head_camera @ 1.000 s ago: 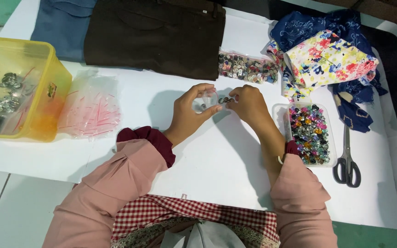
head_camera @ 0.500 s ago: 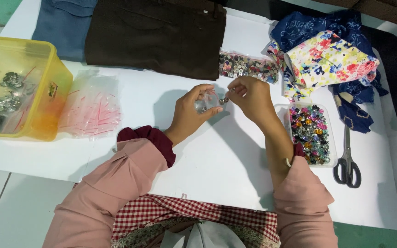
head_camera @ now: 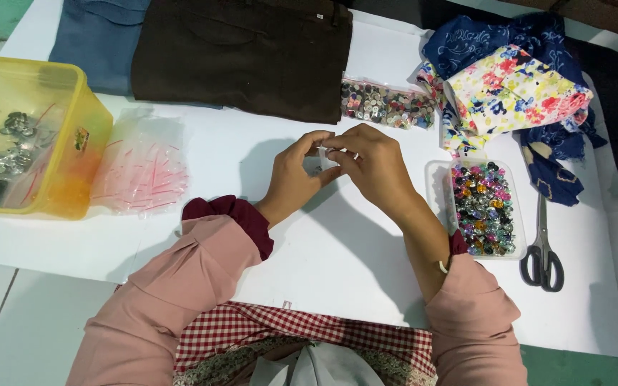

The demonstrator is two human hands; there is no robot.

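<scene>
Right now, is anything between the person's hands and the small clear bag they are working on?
Nothing visible. The left hand and right hand both pinch the small clear bag directly, above the bare white table. The tray of coloured beads sits off to the right, apart.

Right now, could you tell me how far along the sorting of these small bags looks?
Done: several filled small bags lie in the yellow tub. In hand: the left hand and right hand pinch one small clear bag between them; its contents are too small to tell. Left: a pile of empty bags, a tray of coloured buttons and a bag of buttons.
</scene>
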